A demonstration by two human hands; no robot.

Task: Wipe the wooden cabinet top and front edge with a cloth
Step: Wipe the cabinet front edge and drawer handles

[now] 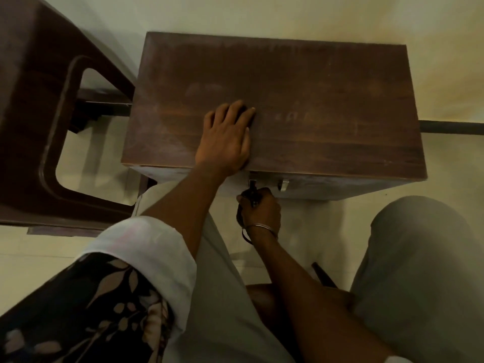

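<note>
A dark brown chair (pixel 28 127) is seen at the far left, set close beside the wooden cabinet (pixel 314 87), which stands on a pale floor (pixel 445 166) with its back against a light wall (pixel 262 14). The cabinet's long axis runs left to right across the view, and its front edge is turned toward the seated person. The top is shown bare, with faint dull smears across the grain.

The left hand (pixel 225 142) is laid palm-down on the cabinet top, near the front edge and left of centre. Its fingers (pixel 235 111) are held straight and close together, pointing toward the wall, and nothing is gripped by them. The left forearm is stretched up from the lower left, with a white sleeve (pixel 141 247) rolled back above a dark floral fabric.

The right hand (pixel 262 208) is held lower, just below the front edge and in front of the cabinet face. Its fingers are curled tightly round a small dark object (pixel 252 199); whether this is the cloth cannot be told. A thin bangle (pixel 262 227) is worn at that wrist, and the forearm is angled up from the lower centre. Two small metal fittings (pixel 283 185) are seen on the cabinet front, one touching or just above the knuckles, the other a little to the right.

Grey trouser legs (pixel 419 258) are spread to either side of the arms, and a dark bar (pixel 450 126) is seen along the foot of the wall at the right.
</note>
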